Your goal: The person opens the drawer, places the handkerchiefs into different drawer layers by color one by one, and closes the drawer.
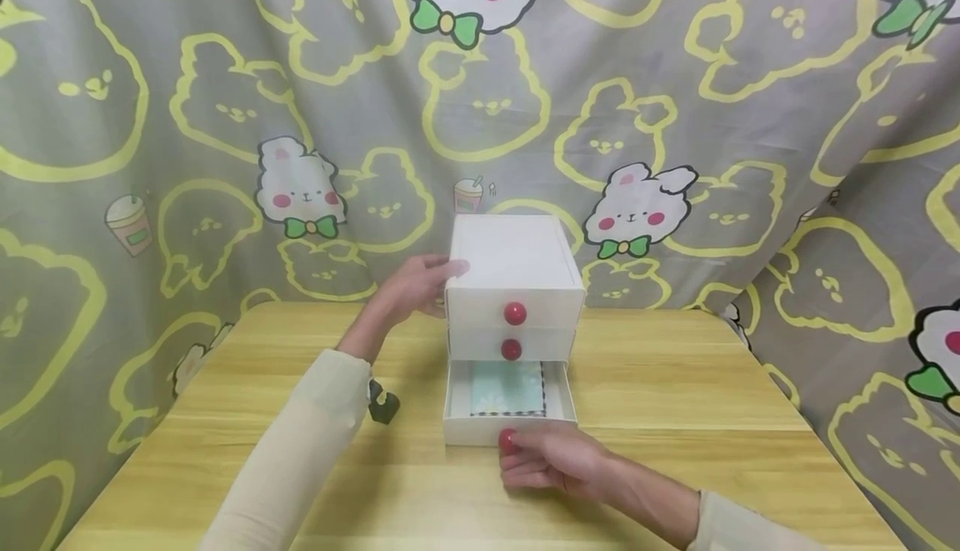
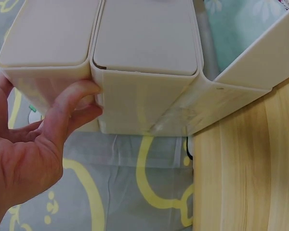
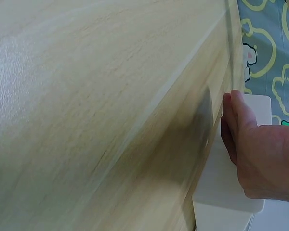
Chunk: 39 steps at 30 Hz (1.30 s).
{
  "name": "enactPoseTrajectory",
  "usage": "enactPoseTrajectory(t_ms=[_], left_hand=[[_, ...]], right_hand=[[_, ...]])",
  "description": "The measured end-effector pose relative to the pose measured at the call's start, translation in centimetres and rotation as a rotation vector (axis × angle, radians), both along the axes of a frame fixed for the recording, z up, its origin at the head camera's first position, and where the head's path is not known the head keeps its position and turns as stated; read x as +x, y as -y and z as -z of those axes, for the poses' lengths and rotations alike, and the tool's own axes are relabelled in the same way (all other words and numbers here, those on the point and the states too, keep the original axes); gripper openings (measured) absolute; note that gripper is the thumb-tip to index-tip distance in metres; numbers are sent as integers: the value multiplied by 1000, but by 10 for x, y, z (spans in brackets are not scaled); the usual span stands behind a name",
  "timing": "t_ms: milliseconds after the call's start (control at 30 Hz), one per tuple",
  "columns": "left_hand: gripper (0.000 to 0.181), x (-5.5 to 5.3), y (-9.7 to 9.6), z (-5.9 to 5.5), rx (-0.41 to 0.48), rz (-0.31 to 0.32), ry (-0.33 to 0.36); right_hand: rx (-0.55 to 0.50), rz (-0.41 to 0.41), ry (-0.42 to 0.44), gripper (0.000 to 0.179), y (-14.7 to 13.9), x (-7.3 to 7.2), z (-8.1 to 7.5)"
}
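Note:
A white drawer cabinet [image 1: 513,251] stands on the table with red round knobs on its drawer fronts. My left hand [image 1: 416,284] grips its left side near the top, with bent fingers against the side wall in the left wrist view. Pulled out toward me, the bottom drawer [image 1: 467,432] shows a flat light teal item [image 1: 506,386] with a black-and-white edge lying inside. At its front, my right hand [image 1: 558,458] pinches the red knob [image 1: 506,441] with thumb and fingers. The upper two drawers are closed.
The wooden table [image 1: 675,384] extends to both sides of the cabinet. Beside my left sleeve is a small dark object [image 1: 384,403]. A grey curtain [image 1: 495,134] with yellow cartoon outlines hangs right behind the table and along its sides.

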<state>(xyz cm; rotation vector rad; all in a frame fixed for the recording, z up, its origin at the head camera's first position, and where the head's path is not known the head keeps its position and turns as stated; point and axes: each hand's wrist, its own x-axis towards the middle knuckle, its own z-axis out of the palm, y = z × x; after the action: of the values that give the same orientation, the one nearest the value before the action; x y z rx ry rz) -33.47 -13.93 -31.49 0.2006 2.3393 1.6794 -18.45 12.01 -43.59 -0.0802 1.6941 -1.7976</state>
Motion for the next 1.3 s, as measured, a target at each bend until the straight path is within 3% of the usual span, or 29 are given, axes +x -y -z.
enactPoseTrajectory(t_ms=[600, 1300], left_hand=[[81, 0, 1, 0, -4, -2, 2], [86, -2, 1, 1, -20, -8, 5]], right_hand=[[22, 35, -35, 45, 0, -15, 1], [-45, 190, -21, 43, 9, -61, 8]])
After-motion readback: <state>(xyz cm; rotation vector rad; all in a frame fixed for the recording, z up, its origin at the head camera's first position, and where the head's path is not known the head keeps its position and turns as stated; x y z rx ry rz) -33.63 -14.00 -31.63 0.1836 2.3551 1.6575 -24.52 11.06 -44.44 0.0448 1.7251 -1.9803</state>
